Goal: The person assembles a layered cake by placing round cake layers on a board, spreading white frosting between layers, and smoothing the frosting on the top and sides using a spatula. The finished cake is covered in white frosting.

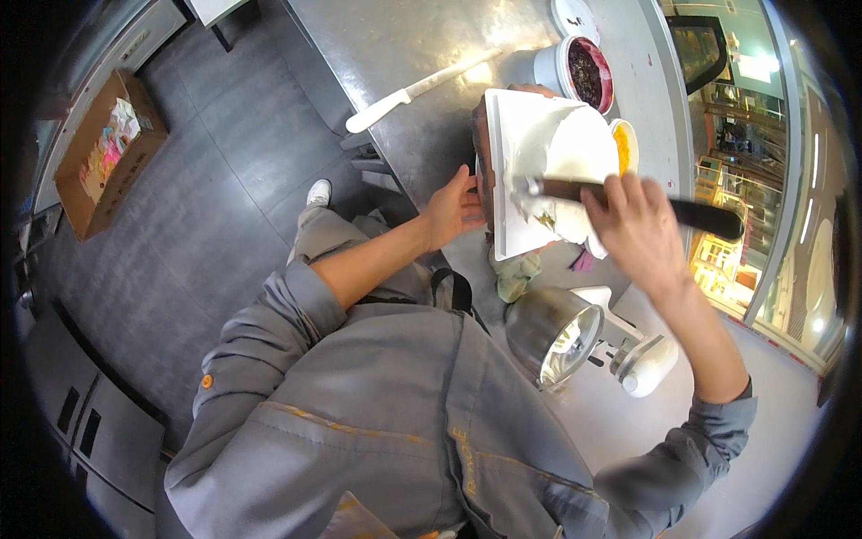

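My right hand (636, 226) grips a palette knife (707, 219) by its black handle. The blade's tip lies in white cream (582, 145), spread thickly over a square white board (508, 236). Small yellow-green bits show in the cream near the tip. Under the board runs a brown edge (481, 162); what it belongs to I cannot tell. My left hand (452, 210) is beside that edge, fingers apart and their tips at or against it. It holds nothing that I can see.
Past the board stand a tub of dark purple filling (587, 74) and a tub of yellow filling (622, 148). A white-handled serrated knife (380, 111) lies near the metal table's (404, 40) edge. Nearer me are a cloth (515, 275), a metal mixing bowl (549, 327) and a white stand mixer (643, 367).
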A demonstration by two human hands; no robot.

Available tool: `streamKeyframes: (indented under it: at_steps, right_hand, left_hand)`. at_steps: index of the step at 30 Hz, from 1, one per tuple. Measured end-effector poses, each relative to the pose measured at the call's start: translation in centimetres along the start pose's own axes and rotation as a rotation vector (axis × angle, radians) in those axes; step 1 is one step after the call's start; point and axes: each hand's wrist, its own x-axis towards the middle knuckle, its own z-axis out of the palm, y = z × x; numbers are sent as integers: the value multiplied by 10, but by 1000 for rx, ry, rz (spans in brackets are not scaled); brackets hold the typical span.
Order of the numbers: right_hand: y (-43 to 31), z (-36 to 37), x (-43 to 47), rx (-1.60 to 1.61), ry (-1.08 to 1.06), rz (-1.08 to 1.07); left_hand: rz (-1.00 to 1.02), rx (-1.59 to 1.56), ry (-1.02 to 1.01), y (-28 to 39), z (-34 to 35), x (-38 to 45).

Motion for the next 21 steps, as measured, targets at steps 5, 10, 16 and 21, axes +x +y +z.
streamKeyframes:
  at_steps: [5,10,16,21]
  right_hand:
    - [12,10,15,-70,121,162]
    - [4,19,-7,39,-70,-30]
    - [13,18,6,-61,121,120]
    - [-2,27,-19,74,-119,-39]
  left_hand:
    - [73,45,28,12,3,-1]
    - [95,78,-2,23,2,2]
    - [-4,70,53,8,5,-1]
    - [50,82,-5,13,-1,4]
